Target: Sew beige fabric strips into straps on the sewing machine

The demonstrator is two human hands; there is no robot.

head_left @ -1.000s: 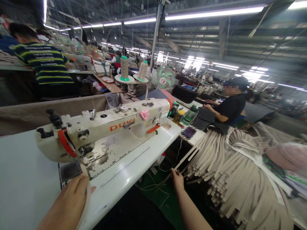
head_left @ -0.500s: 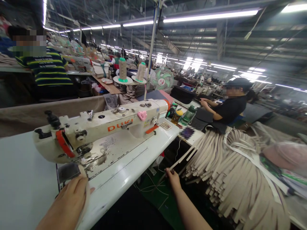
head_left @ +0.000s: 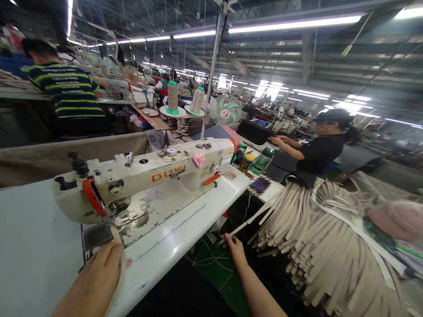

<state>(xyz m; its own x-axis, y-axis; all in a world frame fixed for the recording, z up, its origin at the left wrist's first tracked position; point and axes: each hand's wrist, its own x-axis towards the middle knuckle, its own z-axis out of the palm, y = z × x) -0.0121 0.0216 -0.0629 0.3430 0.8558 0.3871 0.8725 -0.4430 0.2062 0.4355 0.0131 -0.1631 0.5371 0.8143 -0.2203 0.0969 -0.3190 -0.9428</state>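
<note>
Under the needle end of a white sewing machine, my left hand is closed on a beige fabric strip. The strip runs from near the presser foot, along the thumb side of the hand, toward the table's front edge. My right hand is off the table's edge, fingers pinched on the end of another beige strip. That strip stretches back to a thick tied bundle of strips on the right. The thumb of my left hand is partly hidden by the strip.
Two thread cones stand behind the machine near a green fan. Bottles sit on the side table. A person in black works at the right, another in a striped shirt at the left. Cables lie below.
My right hand has moved slightly left and down, drawing its strip a little farther from the bundle. My left hand stays by the needle; the view has shifted slightly.
</note>
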